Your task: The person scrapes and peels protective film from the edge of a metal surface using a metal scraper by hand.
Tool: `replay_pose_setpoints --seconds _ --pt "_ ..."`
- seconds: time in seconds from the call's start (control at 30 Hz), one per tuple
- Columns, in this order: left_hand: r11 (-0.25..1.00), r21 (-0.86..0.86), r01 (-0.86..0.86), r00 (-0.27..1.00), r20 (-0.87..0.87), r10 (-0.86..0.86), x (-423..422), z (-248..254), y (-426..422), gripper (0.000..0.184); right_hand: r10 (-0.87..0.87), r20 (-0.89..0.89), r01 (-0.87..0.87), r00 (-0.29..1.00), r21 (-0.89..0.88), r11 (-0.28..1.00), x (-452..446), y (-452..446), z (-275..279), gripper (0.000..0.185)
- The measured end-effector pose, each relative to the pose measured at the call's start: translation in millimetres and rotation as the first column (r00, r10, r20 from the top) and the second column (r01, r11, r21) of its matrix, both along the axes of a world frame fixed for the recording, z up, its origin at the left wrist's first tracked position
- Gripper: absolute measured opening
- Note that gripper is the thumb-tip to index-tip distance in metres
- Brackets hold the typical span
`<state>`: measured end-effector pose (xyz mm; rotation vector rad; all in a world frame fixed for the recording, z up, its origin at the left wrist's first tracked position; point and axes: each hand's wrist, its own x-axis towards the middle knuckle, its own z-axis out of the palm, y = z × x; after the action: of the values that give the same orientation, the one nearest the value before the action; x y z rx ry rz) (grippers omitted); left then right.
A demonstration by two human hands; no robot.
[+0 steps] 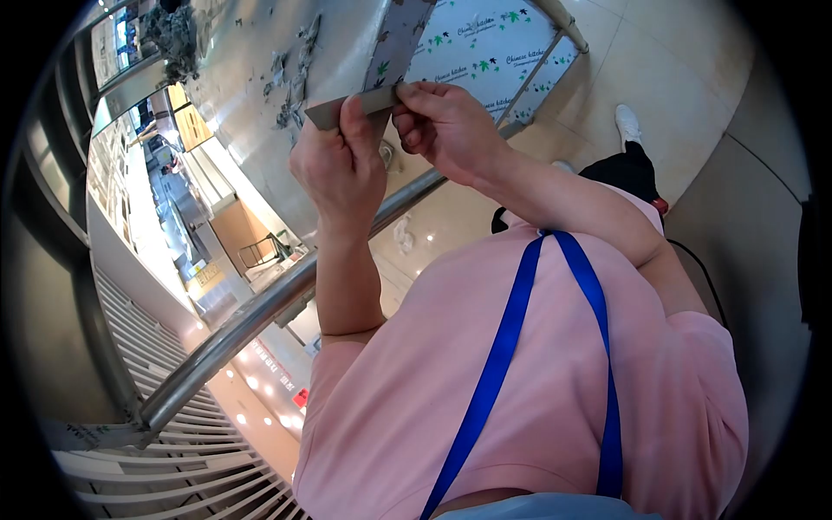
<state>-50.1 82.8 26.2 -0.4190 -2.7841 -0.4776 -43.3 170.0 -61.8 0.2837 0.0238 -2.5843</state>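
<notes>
Beside the patterned sheet (472,54), left hand (340,165) and right hand (446,126) pinch a grey strip (379,100), grips closed. Even finger pressure should help.

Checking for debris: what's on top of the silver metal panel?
Ragged grey scraps, plus a grey clump at one edge. Whatever's beneath them or behind the left hand is hidden.

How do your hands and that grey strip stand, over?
Left hand: thumb on grey strip. Right hand: fingertips pinching its end, beside printed surface. No obstruction visible at the strip; metal rail passes behind left forearm.
</notes>
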Motion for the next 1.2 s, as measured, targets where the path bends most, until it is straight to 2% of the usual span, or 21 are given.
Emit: replay_pose_setpoints --seconds 0.17,0.37,0.47,0.57,0.67,0.77,0.87,0.97,1.03,1.07,1.1,1.13,1.17,1.2 --pt "1.0 0.016 -0.013 0.999 0.031 0.012 1 1 0 0.013 -0.013 -0.02 0.013 1.0 -0.01 1.0 1 -2 -3 0.018" --pt "0.997 -0.071 0.016 0.996 -0.086 -0.022 0 -2 3 0.017 0.015 -0.04 -0.015 0.999 0.004 1.0 0 -4 -8 0.018" --pt "0.98 0.2 -0.003 1.0 -0.012 0.005 0 -10 -1 0.017 0.001 -0.066 -0.001 0.998 0.009 1.0 0 -3 -11 0.018" --pt "0.975 0.212 0.069 0.997 -0.059 -0.058 -1 -11 -8 0.017 0.006 -0.072 -0.005 0.997 0.019 1.0 1 -4 -12 0.018" --pt "0.972 0.235 0.018 0.999 -0.048 -0.007 2 -10 -6 0.016 -0.027 -0.081 0.022 0.996 -0.058 0.998 2 -11 -19 0.019" --pt "0.984 0.167 0.055 0.987 -0.156 -0.029 1 -11 -4 0.018 -0.018 -0.071 0.014 0.997 -0.054 0.998 5 -10 -15 0.019" --pt "0.99 0.117 0.078 0.983 -0.173 -0.058 0 -12 -1 0.019 -0.047 -0.071 0.039 0.996 -0.098 0.994 5 -13 -19 0.019" --pt "0.995 0.077 0.067 0.985 -0.161 -0.053 2 -10 1 0.019 -0.037 -0.088 0.034 0.995 -0.036 0.999 6 -11 -19 0.022" --pt "0.977 0.211 0.023 0.994 -0.112 0.001 3 -12 -8 0.023 0.012 -0.203 0.035 0.979 0.225 0.974 2 1 -14 0.022" --pt "0.96 0.28 0.0 0.996 -0.084 0.025 4 -13 -13 0.025 0.047 -0.254 0.048 0.966 0.353 0.934 2 7 -12 0.023" --pt "0.927 0.373 -0.043 0.993 -0.083 0.079 4 -13 -17 0.025 -0.043 -0.363 0.249 0.931 0.544 0.802 2 10 -13 0.022" --pt "0.882 0.463 -0.084 0.988 -0.076 0.134 3 -12 -22 0.025 -0.098 -0.488 0.443 0.867 0.668 0.598 1 12 -14 0.021" --pt "0.828 0.545 -0.128 0.981 -0.053 0.186 6 -11 -25 0.026 -0.113 -0.606 0.603 0.787 0.718 0.347 3 12 -13 0.021" --pt "0.288 0.932 -0.219 0.956 0.146 0.253 0 -2 -15 0.031 -0.125 -0.765 0.774 0.631 0.631 0.049 1 12 -9 0.015"
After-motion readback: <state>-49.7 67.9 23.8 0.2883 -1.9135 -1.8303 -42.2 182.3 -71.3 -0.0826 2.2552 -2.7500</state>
